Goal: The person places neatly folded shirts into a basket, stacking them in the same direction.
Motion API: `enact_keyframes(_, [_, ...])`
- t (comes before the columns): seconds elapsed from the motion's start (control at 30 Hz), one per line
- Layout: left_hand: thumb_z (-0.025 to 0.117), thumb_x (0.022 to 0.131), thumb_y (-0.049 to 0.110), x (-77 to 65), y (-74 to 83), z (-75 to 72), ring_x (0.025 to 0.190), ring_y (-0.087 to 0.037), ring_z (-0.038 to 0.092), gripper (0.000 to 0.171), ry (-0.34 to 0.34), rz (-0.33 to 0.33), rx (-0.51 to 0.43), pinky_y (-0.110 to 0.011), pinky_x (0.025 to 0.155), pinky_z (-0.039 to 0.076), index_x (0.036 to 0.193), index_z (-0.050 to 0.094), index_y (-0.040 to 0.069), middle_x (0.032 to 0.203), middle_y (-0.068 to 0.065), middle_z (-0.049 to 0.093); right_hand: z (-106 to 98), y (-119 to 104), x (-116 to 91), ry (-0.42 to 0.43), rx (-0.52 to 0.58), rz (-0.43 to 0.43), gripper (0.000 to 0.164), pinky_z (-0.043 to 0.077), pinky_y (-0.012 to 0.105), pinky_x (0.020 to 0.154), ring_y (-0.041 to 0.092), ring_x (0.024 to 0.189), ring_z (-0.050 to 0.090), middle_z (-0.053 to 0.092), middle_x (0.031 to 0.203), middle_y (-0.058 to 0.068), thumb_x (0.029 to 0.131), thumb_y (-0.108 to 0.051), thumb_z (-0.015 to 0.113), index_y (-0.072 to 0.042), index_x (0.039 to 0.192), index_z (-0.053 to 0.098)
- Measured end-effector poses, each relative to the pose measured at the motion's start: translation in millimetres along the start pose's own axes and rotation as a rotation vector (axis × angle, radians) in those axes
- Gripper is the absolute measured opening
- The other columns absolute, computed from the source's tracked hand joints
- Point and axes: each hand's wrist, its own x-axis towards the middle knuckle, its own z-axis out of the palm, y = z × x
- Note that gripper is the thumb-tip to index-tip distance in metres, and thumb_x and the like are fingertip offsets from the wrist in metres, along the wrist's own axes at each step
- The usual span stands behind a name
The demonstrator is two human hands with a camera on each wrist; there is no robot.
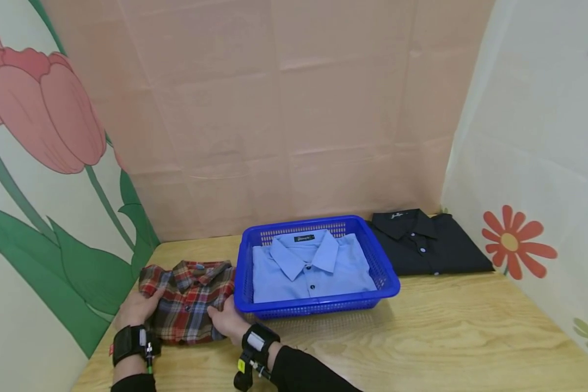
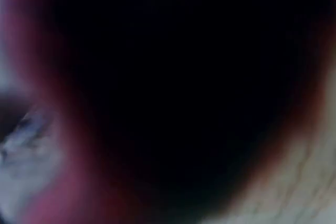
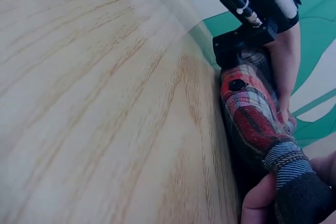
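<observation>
Lying at the lower left of the head frame: plaid shirt (image 1: 188, 310), folded, on the counter (image 1: 446, 326), collar (image 1: 182, 279) toward the top; long axis foreshortened, hard to judge. Left hand (image 1: 138, 306) pinches its left edge, right hand (image 1: 230, 322) its lower right edge; grip undersides hidden. Left wrist view mostly dark blur.

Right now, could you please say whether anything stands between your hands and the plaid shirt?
Nothing visible does: the left hand and right hand hold the plaid shirt at opposite sides; the blue basket stands beside it.
</observation>
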Motion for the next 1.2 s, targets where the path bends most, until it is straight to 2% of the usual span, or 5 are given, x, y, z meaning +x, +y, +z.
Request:
enact_keyframes(0.13, [0.045,0.095,0.058,-0.4,2.3,0.2,0.083,-0.038,0.062,0.075,0.026,-0.033,-0.027,-0.043,0.064,0.05,0.106,0.06,-0.015,0.101,-0.034,0.061,-1.9,-0.5,-1.4,-0.064,-0.033,0.013,0.064,0.034,0.057,0.109,0.044,0.138,0.035,0.037,0.148,0.028,0.098,-0.025,0.059,0.011,0.143,0.033])
enact_keyframes(0.37, [0.042,0.098,0.043,-1.2,4.2,-3.3,0.089,-0.043,0.062,0.058,0.017,0.007,-0.038,-0.047,0.066,0.05,0.11,0.057,-0.012,0.107,-0.036,0.059,-3.8,-2.4,-1.0,-0.11,0.015,0.017,0.07,0.025,0.058,0.114,0.045,0.144,0.023,0.025,0.155,0.029,0.099,-0.022,0.059,0.011,0.149,0.022])
enact_keyframes(0.5, [0.041,0.098,0.051,-1.9,4.5,-5.4,0.09,-0.044,0.061,0.066,0.017,0.019,-0.033,-0.047,0.066,0.049,0.112,0.056,-0.013,0.107,-0.037,0.058,-3.5,-3.1,0.4,-0.124,0.041,-0.005,0.071,0.02,0.058,0.117,0.045,0.146,0.018,0.019,0.158,0.029,0.099,-0.019,0.058,0.01,0.151,0.018])
enact_keyframes(0.73, [0.048,0.095,0.058,-7.1,9.7,-10.1,0.072,-0.031,0.056,0.067,0.064,0.029,-0.052,-0.038,0.055,0.042,0.091,0.057,-0.008,0.083,-0.025,0.059,-4.9,-4.2,0.7,-0.192,0.067,-0.042,0.071,0.018,0.056,0.118,0.04,0.15,0.011,0.011,0.162,0.024,0.102,-0.02,0.053,0.004,0.155,0.013])
enact_keyframes(1.2, [0.039,0.098,0.061,-14.5,16.4,-28.2,0.077,-0.046,0.061,0.072,0.16,0.046,-0.041,-0.043,0.051,0.042,0.096,0.057,-0.009,0.097,-0.039,0.058,-6.3,-15.6,-3.8,-0.22,-0.048,-0.192,0.071,0.029,0.049,0.116,0.032,0.148,0.025,0.022,0.161,0.016,0.102,-0.03,0.053,-0.002,0.156,0.015])
